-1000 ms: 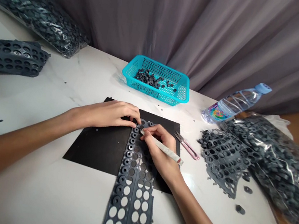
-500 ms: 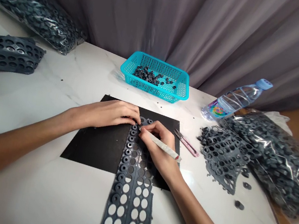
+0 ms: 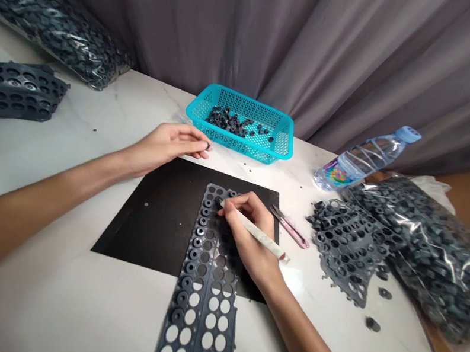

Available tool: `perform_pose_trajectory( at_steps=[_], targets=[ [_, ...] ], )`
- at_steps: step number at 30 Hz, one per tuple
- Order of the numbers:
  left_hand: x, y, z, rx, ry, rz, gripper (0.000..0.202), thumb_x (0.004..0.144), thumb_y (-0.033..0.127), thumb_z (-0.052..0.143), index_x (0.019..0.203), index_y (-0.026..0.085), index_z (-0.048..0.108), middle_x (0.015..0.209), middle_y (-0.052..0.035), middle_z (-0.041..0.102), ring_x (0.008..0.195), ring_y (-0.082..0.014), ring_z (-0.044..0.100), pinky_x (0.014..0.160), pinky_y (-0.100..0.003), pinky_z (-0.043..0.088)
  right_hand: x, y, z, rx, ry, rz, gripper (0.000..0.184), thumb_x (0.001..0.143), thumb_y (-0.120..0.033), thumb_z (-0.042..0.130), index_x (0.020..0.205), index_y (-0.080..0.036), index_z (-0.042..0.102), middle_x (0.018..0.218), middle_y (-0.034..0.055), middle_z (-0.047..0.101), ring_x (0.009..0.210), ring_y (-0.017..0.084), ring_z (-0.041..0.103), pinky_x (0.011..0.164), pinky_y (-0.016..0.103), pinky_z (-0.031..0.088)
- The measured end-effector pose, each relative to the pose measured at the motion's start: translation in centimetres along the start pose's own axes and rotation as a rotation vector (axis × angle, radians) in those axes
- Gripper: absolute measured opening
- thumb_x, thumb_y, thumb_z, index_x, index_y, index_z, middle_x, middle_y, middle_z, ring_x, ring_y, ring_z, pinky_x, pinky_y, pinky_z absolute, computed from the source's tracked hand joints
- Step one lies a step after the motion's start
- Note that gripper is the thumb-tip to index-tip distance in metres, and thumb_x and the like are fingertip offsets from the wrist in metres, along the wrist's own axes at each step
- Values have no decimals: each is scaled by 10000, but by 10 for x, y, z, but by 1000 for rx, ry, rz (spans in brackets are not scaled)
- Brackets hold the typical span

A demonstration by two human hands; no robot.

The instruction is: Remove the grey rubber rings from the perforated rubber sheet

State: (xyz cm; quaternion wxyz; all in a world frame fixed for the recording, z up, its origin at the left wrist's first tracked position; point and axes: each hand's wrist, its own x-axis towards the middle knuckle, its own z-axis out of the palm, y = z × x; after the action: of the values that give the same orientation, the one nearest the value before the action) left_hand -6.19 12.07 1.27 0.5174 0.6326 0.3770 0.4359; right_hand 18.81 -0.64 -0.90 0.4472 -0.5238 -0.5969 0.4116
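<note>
My left hand point(image 3: 179, 146) is over the table just in front of the turquoise basket point(image 3: 239, 148), its fingertips pinched on a small dark rubber ring point(image 3: 208, 147), mostly hidden by them. In my right hand point(image 3: 253, 227) is a pale pen-like tool point(image 3: 266, 243), its tip against the dark rubber sheet point(image 3: 203, 315). That sheet has rows of round holes; several rubber rings remain seated down its left side. Its far part lies on a black mat point(image 3: 140, 229), its near part on the white table.
Loose rings lie in the basket. Pink thread snips point(image 3: 292, 227), a punched rubber scrap point(image 3: 347, 243), a water bottle point(image 3: 361, 161) and a bag of rubber parts point(image 3: 432, 263) are on the right. Another full bag point(image 3: 58, 20) and a rubber sheet point(image 3: 10, 90) sit at left.
My left hand has moved up from the sheet's far end towards the basket, carrying a small ring. My right hand stays at the sheet with the pen-like tool.
</note>
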Motion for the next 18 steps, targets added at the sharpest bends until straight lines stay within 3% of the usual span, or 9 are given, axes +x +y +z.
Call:
perform_pose_trajectory(
  at_steps=[4,7,9,11,12,15,18],
  targets=[
    [34,-2,24,359,54,235,235,969,370,781,1094,171,782,1142,-92,803,964,-216,749,940,-371,590,1,2,1,23,85,9,198,1020,-398,706,959,-211,680,885,29,744,801,196,669,724,306,477],
    [72,3,31,682,135,410,191,983,203,707,1161,179,772,1290,-102,777,1186,-269,701,1124,-476,512,2,4,2,31,82,7,197,1022,-400,700,965,-213,675,880,25,743,809,198,677,724,306,477],
    [80,8,32,799,161,458,265,992,140,660,1239,187,745,1416,-108,726,1350,-294,619,1227,-530,417,1,6,2,17,78,-1,200,1025,-405,696,968,-214,676,878,25,739,807,199,676,716,306,472],
    [63,12,32,816,102,457,220,1028,171,637,1226,192,732,1359,-96,739,1317,-284,629,1208,-516,433,1,6,2,1,71,-10,199,1028,-405,688,975,-213,680,883,28,737,802,201,673,715,309,474],
    [47,12,33,791,30,437,165,1045,218,641,1181,193,733,1255,-79,763,1214,-266,669,1145,-480,485,1,7,1,-4,66,-15,196,1027,-400,683,974,-212,681,884,30,735,800,202,673,717,311,476],
    [-13,11,37,706,-316,274,189,1054,362,690,1162,212,730,1160,-46,753,1011,-210,705,922,-347,566,1,6,1,-10,48,-32,173,1016,-377,674,967,-211,680,875,29,725,795,203,671,720,313,481],
    [-52,5,38,684,-420,195,205,1114,367,609,1194,239,747,1209,-40,730,1091,-204,707,984,-334,546,0,4,1,-10,34,-39,133,997,-340,660,955,-215,679,861,21,718,782,200,662,717,311,483]
  ],
)
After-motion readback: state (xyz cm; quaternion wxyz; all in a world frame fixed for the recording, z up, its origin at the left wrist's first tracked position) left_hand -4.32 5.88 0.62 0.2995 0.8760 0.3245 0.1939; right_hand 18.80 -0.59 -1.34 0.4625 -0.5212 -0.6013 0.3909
